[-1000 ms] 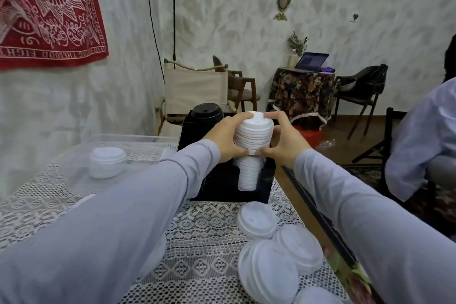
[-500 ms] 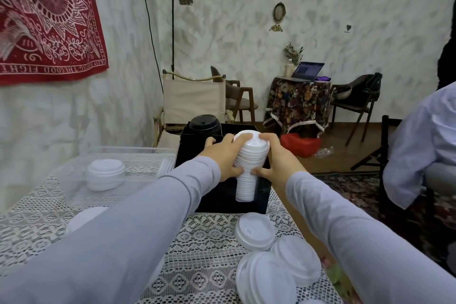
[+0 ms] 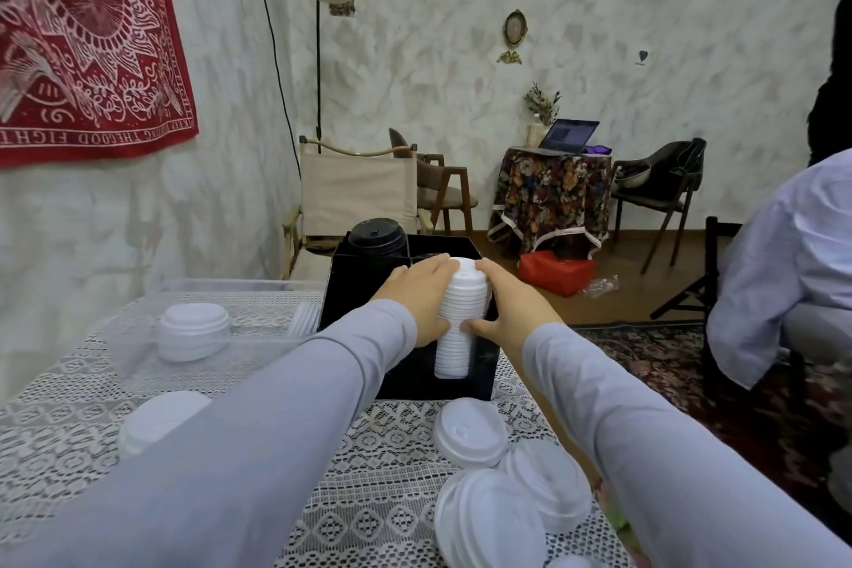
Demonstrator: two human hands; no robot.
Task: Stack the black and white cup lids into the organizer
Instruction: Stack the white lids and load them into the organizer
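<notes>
The white lid stack (image 3: pixel 461 304) is clamped between the left hand (image 3: pixel 422 297) at its 9 o'clock and the right hand (image 3: pixel 511 309) at 3 o'clock, both equally near. Its long axis is upright, with the lower end inside the organizer (image 3: pixel 482 364). Black lids (image 3: pixel 377 238) are seen at 11 o'clock and loose white lids (image 3: pixel 470 431) on the counter (image 3: pixel 369 498) at 5 o'clock. On the red wall hanging (image 3: pixel 92 37), "THE GOOD FIGH" is read.

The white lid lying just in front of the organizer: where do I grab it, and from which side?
Probably pinch the white lid by its rim, from above on its left edge. It lies flat, dome up, and its right side crowds a neighbouring lid, while the left rim is free.
</notes>
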